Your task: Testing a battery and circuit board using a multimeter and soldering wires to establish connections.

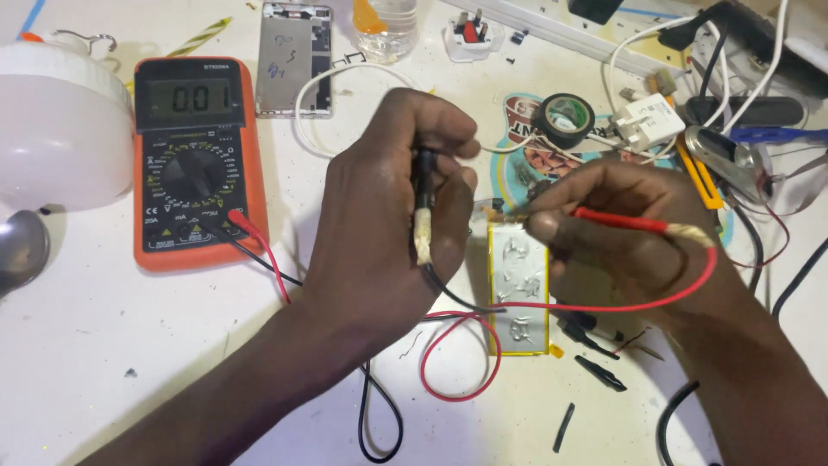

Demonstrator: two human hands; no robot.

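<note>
Both hands grip meter probes: left hand [388, 207] is clamped on the black probe [423, 207], held upright, and right hand [638, 224] pinches the red probe [634, 222], tip pointing left at the top edge of the flat silver battery [517, 293]. Battery lies on the white table [129, 345] btwn the hands, under the red lead. Orange multimeter [197, 160] sits to the left w/ both leads plugged in; black tape roll [565, 118] lies beyond the battery.

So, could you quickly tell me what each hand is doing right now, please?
Left hand: closed, holding the black probe.
Right hand: closed, holding the red probe.
</note>
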